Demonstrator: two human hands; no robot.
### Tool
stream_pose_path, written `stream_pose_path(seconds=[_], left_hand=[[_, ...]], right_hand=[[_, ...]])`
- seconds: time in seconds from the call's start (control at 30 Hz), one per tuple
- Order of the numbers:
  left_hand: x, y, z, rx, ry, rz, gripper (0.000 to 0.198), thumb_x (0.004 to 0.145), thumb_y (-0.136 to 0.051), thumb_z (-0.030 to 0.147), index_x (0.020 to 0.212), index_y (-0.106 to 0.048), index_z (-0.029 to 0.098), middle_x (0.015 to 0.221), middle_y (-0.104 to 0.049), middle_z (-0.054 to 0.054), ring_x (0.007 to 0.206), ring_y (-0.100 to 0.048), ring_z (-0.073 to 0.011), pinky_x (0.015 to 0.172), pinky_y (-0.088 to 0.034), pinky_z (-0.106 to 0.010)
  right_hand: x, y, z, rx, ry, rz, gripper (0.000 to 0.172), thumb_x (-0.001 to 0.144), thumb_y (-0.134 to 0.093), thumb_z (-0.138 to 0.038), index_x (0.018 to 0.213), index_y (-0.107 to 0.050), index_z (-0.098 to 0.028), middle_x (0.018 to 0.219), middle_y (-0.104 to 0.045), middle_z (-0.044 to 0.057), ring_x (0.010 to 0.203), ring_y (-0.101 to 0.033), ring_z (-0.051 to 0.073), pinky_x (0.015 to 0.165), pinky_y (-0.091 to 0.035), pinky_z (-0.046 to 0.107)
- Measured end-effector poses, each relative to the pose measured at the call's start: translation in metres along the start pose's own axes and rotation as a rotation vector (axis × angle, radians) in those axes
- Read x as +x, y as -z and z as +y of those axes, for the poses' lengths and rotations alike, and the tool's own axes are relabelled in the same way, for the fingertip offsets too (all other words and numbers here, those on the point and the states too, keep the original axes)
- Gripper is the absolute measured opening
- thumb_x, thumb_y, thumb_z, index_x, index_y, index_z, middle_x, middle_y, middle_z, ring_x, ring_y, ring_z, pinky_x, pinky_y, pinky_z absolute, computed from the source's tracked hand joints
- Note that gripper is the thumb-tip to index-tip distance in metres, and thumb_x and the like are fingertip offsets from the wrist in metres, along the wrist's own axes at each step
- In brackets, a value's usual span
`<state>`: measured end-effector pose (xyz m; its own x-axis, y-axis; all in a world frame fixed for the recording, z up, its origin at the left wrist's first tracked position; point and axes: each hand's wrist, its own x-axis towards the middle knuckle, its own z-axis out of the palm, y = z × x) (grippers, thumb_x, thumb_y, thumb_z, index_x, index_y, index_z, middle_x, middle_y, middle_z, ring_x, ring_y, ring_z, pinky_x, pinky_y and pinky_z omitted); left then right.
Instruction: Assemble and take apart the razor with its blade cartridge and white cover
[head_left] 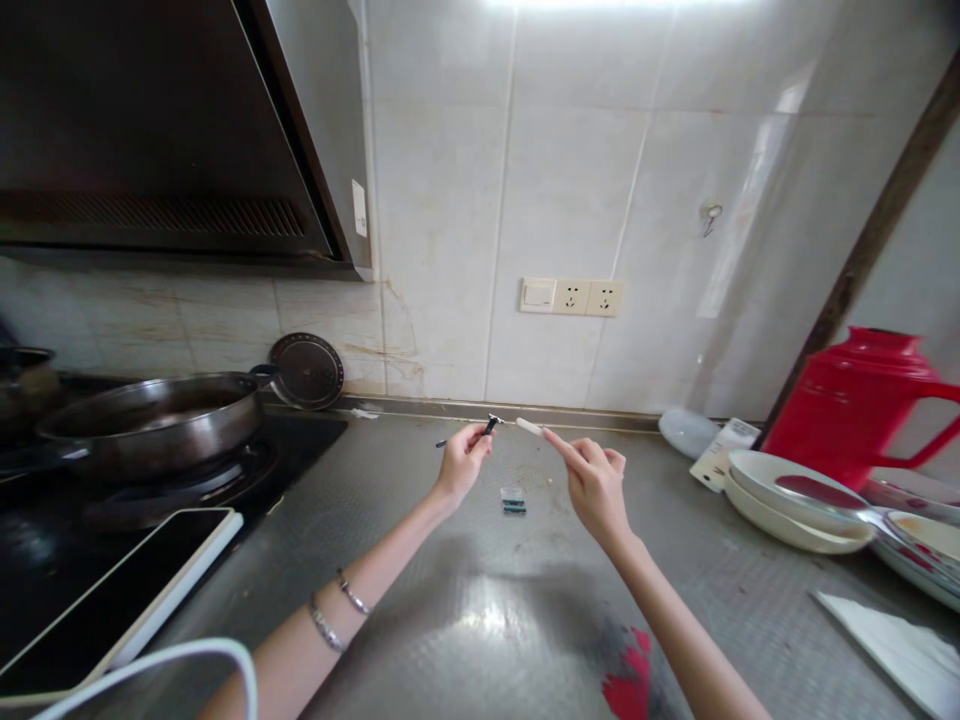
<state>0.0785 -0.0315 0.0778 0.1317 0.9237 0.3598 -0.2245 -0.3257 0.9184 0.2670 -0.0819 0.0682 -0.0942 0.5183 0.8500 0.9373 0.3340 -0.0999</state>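
Observation:
My left hand [461,465] is closed around a slim black-handled tool [490,426] with a small silvery head. The rear end of its handle pokes out to the left of the fingers. Opposite it, my right hand [598,485] grips a short white stick-like tool [529,427], index finger stretched along it. A thin end of the white tool points left and reaches close to the silvery head; whether they touch I cannot tell. Below, between both hands, a small clear pack with dark green strips [513,501] lies on the metal counter [450,610].
A steel pan [161,425] sits on the black stove at left, near a round dark disc [307,371]. A phone [112,605] and white cable [187,648] are front left. Stacked plates [795,495], a red thermos [847,410] and white paper [892,640] are on the right.

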Motion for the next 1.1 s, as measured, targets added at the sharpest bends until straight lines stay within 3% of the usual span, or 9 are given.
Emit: stream_pose_path(seconds=[0.47, 0.67, 0.87, 1.1], left_hand=[[-0.001, -0.002, -0.003, 0.023, 0.000, -0.045, 0.022, 0.069, -0.059, 0.028, 0.085, -0.061, 0.013, 0.065, -0.054, 0.000, 0.056, -0.045, -0.0082, 0.049, -0.031, -0.019], [-0.001, 0.001, 0.004, -0.067, 0.009, -0.086, 0.024, 0.069, -0.058, 0.031, 0.085, -0.058, 0.012, 0.058, -0.044, 0.004, 0.045, -0.034, -0.0043, 0.041, -0.022, -0.018], [0.001, 0.006, 0.002, -0.236, 0.179, -0.198, 0.025, 0.069, -0.057, 0.034, 0.083, -0.055, 0.013, 0.056, -0.043, 0.005, 0.039, -0.031, -0.0029, 0.036, -0.019, -0.017], [-0.012, -0.005, -0.006, -0.270, 0.331, -0.312, 0.025, 0.073, -0.051, 0.038, 0.079, -0.053, 0.014, 0.051, -0.038, 0.006, 0.032, -0.024, -0.0020, 0.031, -0.011, -0.015]], right_hand=[[-0.005, -0.006, 0.004, 0.093, -0.005, -0.033, 0.044, 0.088, -0.033, -0.013, 0.124, -0.049, -0.033, 0.081, -0.053, 0.001, 0.074, -0.048, 0.012, 0.083, -0.024, 0.033], [-0.011, -0.012, 0.014, 0.119, -0.036, -0.040, 0.043, 0.088, -0.033, -0.014, 0.123, -0.050, -0.032, 0.077, -0.053, 0.000, 0.071, -0.048, 0.012, 0.081, -0.025, 0.032], [-0.008, -0.011, 0.008, 0.178, -0.055, 0.009, 0.040, 0.090, -0.033, -0.017, 0.123, -0.050, -0.031, 0.077, -0.052, -0.001, 0.071, -0.049, 0.011, 0.080, -0.027, 0.031], [-0.007, -0.008, -0.019, 0.143, -0.004, -0.008, 0.043, 0.090, -0.034, -0.016, 0.126, -0.046, -0.035, 0.078, -0.052, 0.000, 0.073, -0.049, 0.012, 0.079, -0.027, 0.031]])
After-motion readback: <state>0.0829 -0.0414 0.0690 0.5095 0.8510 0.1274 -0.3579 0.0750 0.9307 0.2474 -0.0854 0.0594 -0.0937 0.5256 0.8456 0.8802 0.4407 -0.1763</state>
